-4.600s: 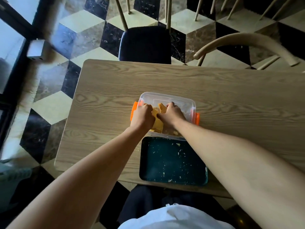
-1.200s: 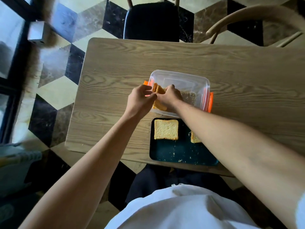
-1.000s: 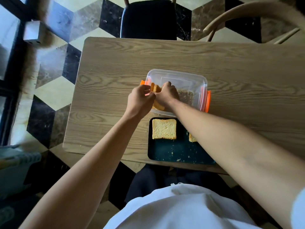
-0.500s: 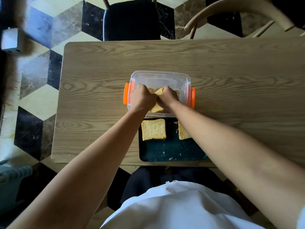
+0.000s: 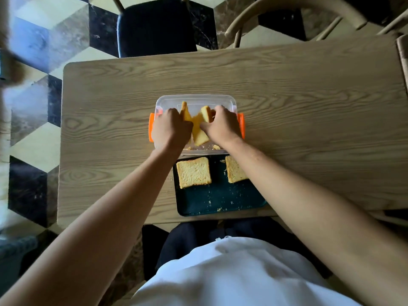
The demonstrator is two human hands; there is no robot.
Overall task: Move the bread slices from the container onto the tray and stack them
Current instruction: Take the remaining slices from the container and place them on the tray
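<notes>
A clear plastic container point(image 5: 194, 100) with orange side clips sits mid-table. Both hands are inside it. My left hand point(image 5: 171, 127) grips a tilted bread slice point(image 5: 186, 112) at the left. My right hand point(image 5: 221, 125) grips another tilted slice point(image 5: 205, 113) at the right. A further slice point(image 5: 199, 134) leans between the hands. Just in front of the container lies a dark teal tray point(image 5: 218, 199). One slice point(image 5: 193, 172) lies flat at its far left, and a second slice point(image 5: 235, 172) at its far right is partly hidden by my right forearm.
The wooden table point(image 5: 309, 111) spreads wide to the right and left of the container. A dark-cushioned chair point(image 5: 154, 25) stands at the far side, a curved wooden chair back point(image 5: 287, 7) at the far right. Crumbs dot the tray floor.
Two slices have appeared on the tray since the earliest frame. In the last second both hands have stayed in the container, and the two gripped slices have spread apart and risen on edge.
</notes>
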